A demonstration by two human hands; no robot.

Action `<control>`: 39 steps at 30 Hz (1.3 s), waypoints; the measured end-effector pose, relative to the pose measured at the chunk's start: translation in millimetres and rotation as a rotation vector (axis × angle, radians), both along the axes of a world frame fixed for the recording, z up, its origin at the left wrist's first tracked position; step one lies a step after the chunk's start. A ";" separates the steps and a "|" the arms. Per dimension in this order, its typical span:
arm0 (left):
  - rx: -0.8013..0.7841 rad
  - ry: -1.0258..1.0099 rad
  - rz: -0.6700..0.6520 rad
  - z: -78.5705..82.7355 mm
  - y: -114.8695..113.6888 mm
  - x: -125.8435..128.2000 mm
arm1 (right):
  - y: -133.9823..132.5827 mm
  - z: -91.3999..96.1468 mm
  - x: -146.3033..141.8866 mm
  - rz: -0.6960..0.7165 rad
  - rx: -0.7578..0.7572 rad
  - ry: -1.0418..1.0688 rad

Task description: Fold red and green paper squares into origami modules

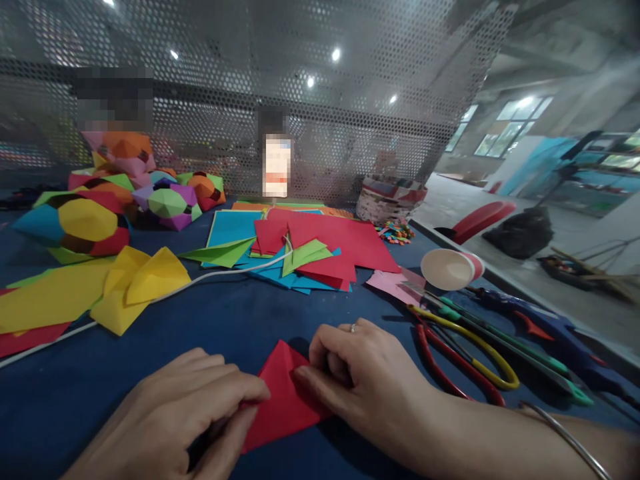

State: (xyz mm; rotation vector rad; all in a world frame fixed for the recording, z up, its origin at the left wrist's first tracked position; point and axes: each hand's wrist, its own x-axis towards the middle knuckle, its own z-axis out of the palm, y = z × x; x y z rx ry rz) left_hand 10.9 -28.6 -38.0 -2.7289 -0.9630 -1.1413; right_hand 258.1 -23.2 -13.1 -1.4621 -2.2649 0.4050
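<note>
A folded red paper (283,400) lies on the blue table (225,327) close to me. My left hand (185,413) pinches its left edge with thumb and forefinger. My right hand (360,380), a ring on one finger, presses its curled fingers down on the paper's right side. A thin bangle (565,433) circles my right wrist.
Scissors with red and yellow handles (465,353) and a blue glue gun (540,333) lie to the right, by a tipped paper cup (450,268). Coloured sheets (310,247) and yellow folded pieces (135,283) lie ahead. Paper polyhedra (100,220) are stacked far left. A white cable (200,280) crosses the table. Behind stands a perforated metal screen (300,100).
</note>
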 end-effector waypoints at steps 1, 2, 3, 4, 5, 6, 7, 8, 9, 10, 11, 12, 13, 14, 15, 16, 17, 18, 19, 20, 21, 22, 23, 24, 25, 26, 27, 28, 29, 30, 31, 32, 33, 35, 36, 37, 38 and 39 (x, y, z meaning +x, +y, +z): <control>0.000 0.003 0.006 -0.1 -0.7 0.3 | 0.3 0.5 0.1 -0.001 -0.010 -0.001; -0.004 0.000 0.014 -0.1 -1.8 0.9 | 0.6 0.9 0.2 -0.001 -0.019 -0.003; -0.010 -0.009 0.020 0.1 -2.9 1.5 | 0.9 1.2 0.2 -0.001 -0.028 -0.004; -0.017 -0.023 0.025 0.3 -4.1 2.3 | 1.0 1.3 0.1 -0.003 -0.033 -0.005; -0.028 -0.037 0.030 0.5 -5.2 2.9 | 1.1 1.3 0.0 -0.004 -0.038 -0.006; -0.036 -0.046 0.036 0.6 -6.0 3.3 | 1.1 1.1 -0.2 -0.005 -0.042 -0.009; -0.038 -0.048 0.042 0.5 -6.6 3.4 | 1.1 0.9 -0.4 -0.006 -0.043 -0.011; -0.035 -0.044 0.045 0.1 -6.9 2.9 | 1.0 0.6 -0.6 -0.007 -0.042 -0.015; -0.027 -0.033 0.041 -0.5 -6.8 1.9 | 0.9 0.2 -0.7 -0.004 -0.038 -0.019; -0.014 -0.019 0.034 -1.5 -6.5 0.4 | 0.8 -0.1 -0.7 -0.001 -0.032 -0.021; 0.004 -0.003 0.029 -2.5 -5.9 -1.3 | 0.7 -0.4 -0.6 0.001 -0.022 -0.022; 0.025 0.016 0.024 -3.4 -5.2 -3.1 | 0.7 -0.7 -0.4 0.004 -0.011 -0.021; 0.046 0.036 0.022 -4.0 -4.4 -4.6 | 0.7 -1.0 -0.2 0.007 0.001 -0.020; 0.072 0.058 0.019 -4.1 -3.8 -5.7 | 0.6 -1.3 0.0 0.009 0.012 -0.018; 0.099 0.079 0.017 -3.4 -3.4 -6.0 | 0.6 -1.4 0.1 0.008 0.020 -0.018; 0.126 0.088 0.011 -2.0 -3.3 -5.7 | 0.5 -1.4 0.2 0.006 0.022 -0.021; 0.144 0.094 -0.001 -0.2 -3.7 -4.6 | 0.4 -1.3 0.2 0.002 0.019 -0.023; 0.148 0.100 -0.012 1.9 -4.4 -2.9 | 0.4 -1.0 0.2 0.000 0.009 -0.025; 0.140 0.110 -0.024 3.6 -5.3 -0.8 | 0.4 -0.5 0.0 -0.003 -0.003 -0.028; 0.121 0.123 -0.039 4.6 -6.4 1.4 | 0.5 0.2 -0.2 -0.003 -0.019 -0.032; 0.093 0.139 -0.056 4.5 -7.4 3.6 | 0.7 1.0 -0.4 -0.003 -0.034 -0.037; 0.065 0.148 -0.079 3.1 -8.1 5.4 | 0.9 1.9 -0.7 -0.004 -0.047 -0.045; 0.031 0.155 -0.102 0.7 -8.4 6.6 | 1.2 2.7 -1.0 -0.006 -0.059 -0.053; -0.005 0.152 -0.118 -2.6 -8.3 7.3 | 1.5 3.4 -1.2 -0.008 -0.068 -0.061; -0.047 0.148 -0.128 -6.2 -7.8 7.4 | 1.7 3.9 -1.5 -0.011 -0.073 -0.065; -0.093 0.145 -0.131 -9.7 -6.9 6.9 | 1.9 4.2 -1.6 -0.012 -0.079 -0.067; -0.139 0.144 -0.127 -12.7 -6.0 6.1 | 2.0 4.2 -1.6 -0.012 -0.081 -0.067; -0.177 0.144 -0.121 -15.0 -5.0 5.0 | 1.8 4.0 -1.5 -0.010 -0.079 -0.063; -0.206 0.141 -0.113 -16.6 -4.0 3.9 | 1.4 3.7 -1.1 -0.005 -0.073 -0.058; -0.223 0.135 -0.109 -17.5 -3.3 2.8 | 0.6 3.4 -0.5 0.002 -0.063 -0.050; -0.235 0.134 -0.107 -17.9 -2.7 1.9 | -0.5 3.3 0.4 0.014 -0.050 -0.040; -0.240 0.135 -0.111 -18.0 -2.3 1.3 | -2.0 3.2 1.4 0.033 -0.039 -0.027; -0.241 0.141 -0.125 -17.9 -2.1 0.9 | -3.9 3.3 2.4 0.055 -0.032 -0.013; -0.234 0.151 -0.151 -17.8 -2.3 1.2 | -8.0 3.6 4.3 0.094 -0.026 0.014; -0.223 0.149 -0.159 -17.7 -2.7 1.7 | -10.0 3.6 4.9 0.106 -0.027 0.027; -0.209 0.143 -0.159 -17.5 -3.1 2.3 | -11.7 3.4 5.2 0.110 -0.027 0.038; -0.191 0.138 -0.160 -17.0 -3.5 2.9 | -13.1 3.2 5.4 0.110 -0.030 0.047; -0.173 0.138 -0.157 -16.2 -4.0 3.2 | -14.0 3.1 5.5 0.110 -0.034 0.053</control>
